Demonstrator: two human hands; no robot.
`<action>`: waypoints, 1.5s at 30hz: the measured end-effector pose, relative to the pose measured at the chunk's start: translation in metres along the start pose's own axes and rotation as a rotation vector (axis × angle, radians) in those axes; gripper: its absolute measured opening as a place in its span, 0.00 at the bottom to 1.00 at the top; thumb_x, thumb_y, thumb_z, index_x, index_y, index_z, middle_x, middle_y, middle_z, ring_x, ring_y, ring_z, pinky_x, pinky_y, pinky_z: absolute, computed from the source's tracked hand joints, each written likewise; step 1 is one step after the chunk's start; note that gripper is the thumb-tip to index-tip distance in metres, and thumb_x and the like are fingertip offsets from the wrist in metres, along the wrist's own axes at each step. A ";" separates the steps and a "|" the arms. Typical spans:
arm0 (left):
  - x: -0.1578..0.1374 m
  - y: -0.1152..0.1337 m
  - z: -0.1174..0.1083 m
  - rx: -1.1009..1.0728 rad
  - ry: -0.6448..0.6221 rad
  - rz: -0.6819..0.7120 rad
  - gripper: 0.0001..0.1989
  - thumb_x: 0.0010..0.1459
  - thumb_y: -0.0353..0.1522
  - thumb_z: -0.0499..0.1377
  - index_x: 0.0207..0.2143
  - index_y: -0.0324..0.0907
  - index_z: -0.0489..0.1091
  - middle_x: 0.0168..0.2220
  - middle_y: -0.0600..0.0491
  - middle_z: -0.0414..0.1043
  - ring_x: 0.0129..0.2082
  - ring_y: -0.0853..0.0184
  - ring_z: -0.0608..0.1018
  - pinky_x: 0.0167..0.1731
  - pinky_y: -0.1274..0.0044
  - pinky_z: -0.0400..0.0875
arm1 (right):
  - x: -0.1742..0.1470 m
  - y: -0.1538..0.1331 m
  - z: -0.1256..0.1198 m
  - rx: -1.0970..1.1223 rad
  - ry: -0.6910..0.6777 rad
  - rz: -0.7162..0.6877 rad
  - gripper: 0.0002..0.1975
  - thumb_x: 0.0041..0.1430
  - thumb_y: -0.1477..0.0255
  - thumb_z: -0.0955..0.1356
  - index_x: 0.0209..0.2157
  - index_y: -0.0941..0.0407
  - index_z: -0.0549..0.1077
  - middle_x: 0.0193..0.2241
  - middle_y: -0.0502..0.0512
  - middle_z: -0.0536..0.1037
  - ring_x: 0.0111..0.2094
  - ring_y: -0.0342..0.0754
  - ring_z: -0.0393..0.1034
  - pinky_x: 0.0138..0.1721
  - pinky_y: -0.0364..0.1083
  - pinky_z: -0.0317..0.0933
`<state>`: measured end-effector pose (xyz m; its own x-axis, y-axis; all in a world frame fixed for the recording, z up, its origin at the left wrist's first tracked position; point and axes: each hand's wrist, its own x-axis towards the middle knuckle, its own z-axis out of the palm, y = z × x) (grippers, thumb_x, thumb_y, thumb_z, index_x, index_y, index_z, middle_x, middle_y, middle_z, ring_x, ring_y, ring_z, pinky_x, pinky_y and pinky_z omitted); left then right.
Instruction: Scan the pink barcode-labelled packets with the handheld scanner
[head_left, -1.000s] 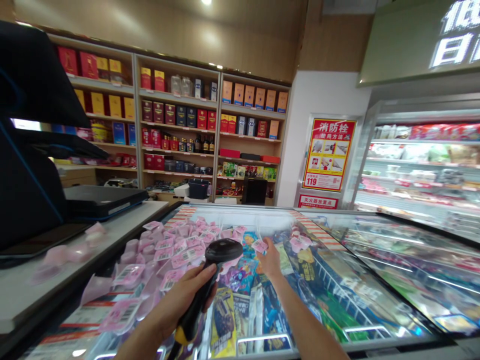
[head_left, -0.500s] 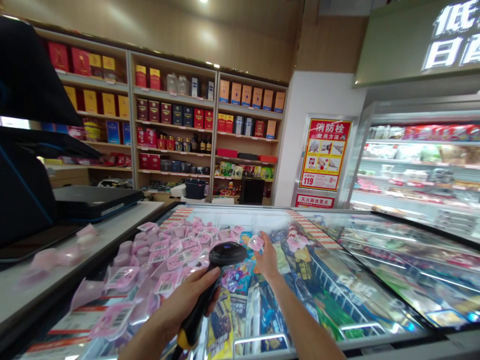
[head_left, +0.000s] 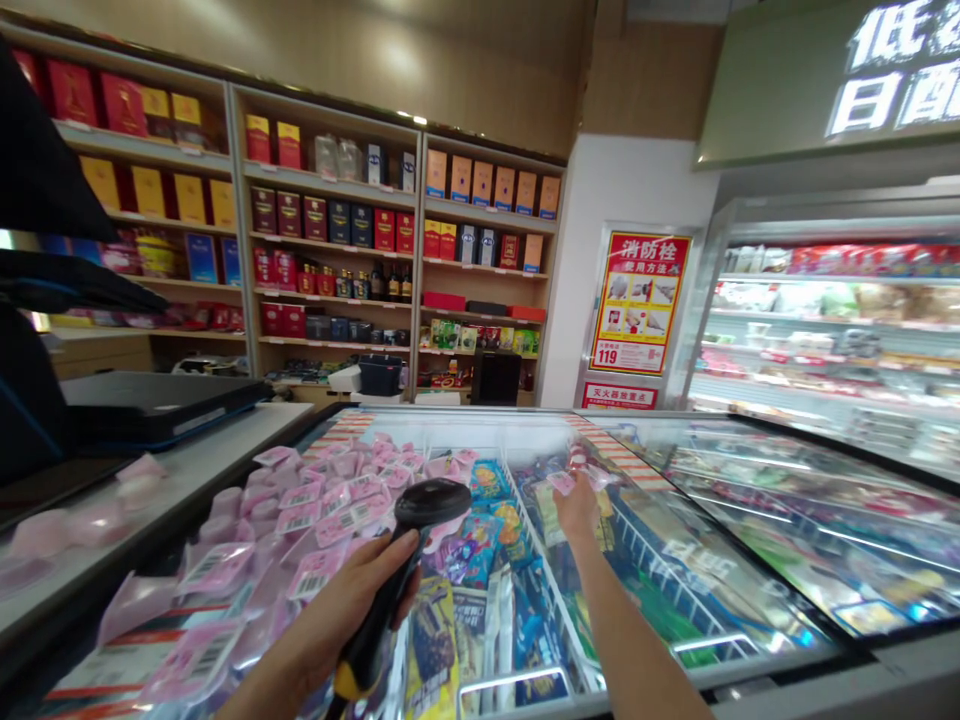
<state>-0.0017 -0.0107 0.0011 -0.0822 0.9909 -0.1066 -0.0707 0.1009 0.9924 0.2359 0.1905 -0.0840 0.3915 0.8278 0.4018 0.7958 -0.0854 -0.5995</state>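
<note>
My left hand (head_left: 360, 590) is wrapped round a black barcode scanner (head_left: 431, 502) with a yellow-tipped handle, its head pointing away over the freezer. Farther right, my right hand (head_left: 579, 510) reaches over the freezer glass, fingers closed on a small clear-and-pink pack (head_left: 561, 482). Other small pink packs (head_left: 596, 478) lie right beside those fingers, and my hand partly hides them. A large spread of pink packs (head_left: 352, 490), several with barcode labels showing, covers the left side of the freezer top.
Under the glass, the chest freezer (head_left: 480, 425) holds bagged goods and wire baskets (head_left: 667, 575). At left, a counter (head_left: 289, 425) carries a dark checkout machine (head_left: 157, 400) and more pink packs (head_left: 101, 525). Stocked shelves (head_left: 330, 240) stand behind; a lit refrigerated case (head_left: 832, 330) is at right.
My right hand has carried the pink pack rightward to the small group of packs on the glass. My left hand keeps hold of the scanner. The view has turned slightly right.
</note>
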 end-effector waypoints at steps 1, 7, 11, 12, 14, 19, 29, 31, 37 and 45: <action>0.000 -0.001 -0.002 -0.005 0.007 -0.008 0.15 0.44 0.43 0.54 0.20 0.39 0.63 0.13 0.58 0.63 0.12 0.75 0.63 0.15 0.82 0.56 | 0.002 0.003 0.000 -0.005 0.010 0.011 0.20 0.46 0.71 0.60 0.44 0.57 0.60 0.38 0.59 0.69 0.40 0.53 0.64 0.37 0.50 0.56; 0.002 -0.008 -0.022 -0.026 -0.009 -0.019 0.14 0.45 0.43 0.53 0.22 0.40 0.62 0.16 0.57 0.66 0.14 0.76 0.65 0.16 0.83 0.58 | 0.006 0.010 -0.002 -0.089 0.062 0.054 0.23 0.43 0.70 0.61 0.45 0.55 0.60 0.43 0.61 0.65 0.44 0.55 0.59 0.38 0.52 0.55; -0.001 -0.008 -0.031 -0.021 -0.003 -0.021 0.15 0.45 0.44 0.53 0.22 0.40 0.62 0.17 0.57 0.66 0.15 0.75 0.65 0.16 0.82 0.58 | -0.009 -0.017 -0.010 -0.106 0.076 -0.047 0.23 0.41 0.71 0.63 0.43 0.53 0.63 0.48 0.59 0.60 0.47 0.57 0.54 0.41 0.55 0.52; -0.002 -0.008 -0.032 -0.020 -0.002 -0.019 0.15 0.45 0.43 0.53 0.22 0.40 0.62 0.16 0.57 0.66 0.14 0.75 0.65 0.16 0.82 0.58 | -0.015 -0.026 -0.010 -0.083 0.068 -0.105 0.21 0.41 0.71 0.63 0.42 0.54 0.64 0.48 0.58 0.60 0.48 0.57 0.54 0.42 0.54 0.51; -0.006 -0.006 -0.032 -0.023 0.003 0.000 0.15 0.45 0.43 0.53 0.21 0.39 0.62 0.16 0.57 0.65 0.14 0.76 0.65 0.16 0.82 0.58 | -0.029 -0.045 -0.007 -0.014 0.005 -0.219 0.19 0.42 0.71 0.62 0.40 0.54 0.66 0.46 0.57 0.63 0.47 0.55 0.55 0.44 0.54 0.50; -0.013 -0.002 -0.031 -0.047 0.038 0.011 0.15 0.46 0.43 0.52 0.22 0.39 0.63 0.15 0.57 0.64 0.14 0.76 0.65 0.15 0.83 0.57 | -0.066 -0.073 0.011 0.228 -0.374 -0.494 0.21 0.39 0.72 0.63 0.41 0.55 0.65 0.41 0.53 0.69 0.44 0.50 0.60 0.45 0.48 0.51; -0.009 -0.014 -0.032 -0.053 -0.022 -0.014 0.15 0.47 0.43 0.52 0.25 0.40 0.61 0.16 0.59 0.64 0.15 0.76 0.64 0.16 0.83 0.57 | -0.092 -0.083 0.033 0.386 -0.423 -0.573 0.28 0.37 0.71 0.66 0.45 0.55 0.61 0.40 0.53 0.70 0.41 0.50 0.63 0.42 0.47 0.55; -0.008 -0.015 -0.031 -0.057 -0.021 -0.017 0.14 0.47 0.43 0.52 0.26 0.40 0.61 0.16 0.59 0.63 0.15 0.75 0.64 0.16 0.82 0.57 | -0.095 -0.085 0.038 0.416 -0.392 -0.548 0.28 0.38 0.72 0.66 0.45 0.55 0.60 0.39 0.53 0.71 0.41 0.50 0.64 0.41 0.46 0.55; -0.009 -0.010 -0.024 -0.066 -0.022 -0.023 0.14 0.47 0.42 0.52 0.26 0.40 0.60 0.16 0.59 0.64 0.14 0.76 0.64 0.15 0.82 0.57 | -0.096 -0.087 0.039 0.486 -0.361 -0.506 0.25 0.39 0.74 0.64 0.44 0.55 0.60 0.34 0.52 0.73 0.33 0.47 0.67 0.35 0.44 0.57; -0.011 -0.006 -0.017 -0.080 -0.019 -0.028 0.14 0.46 0.42 0.53 0.24 0.40 0.60 0.16 0.59 0.64 0.13 0.76 0.64 0.15 0.83 0.56 | -0.064 -0.064 0.023 0.555 -0.397 -0.440 0.24 0.37 0.79 0.61 0.42 0.56 0.60 0.31 0.50 0.73 0.31 0.44 0.67 0.33 0.42 0.59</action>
<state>-0.0169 -0.0237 -0.0042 -0.0603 0.9893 -0.1325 -0.1518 0.1221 0.9808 0.1493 0.1555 -0.0877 -0.1795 0.8654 0.4679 0.4527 0.4949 -0.7417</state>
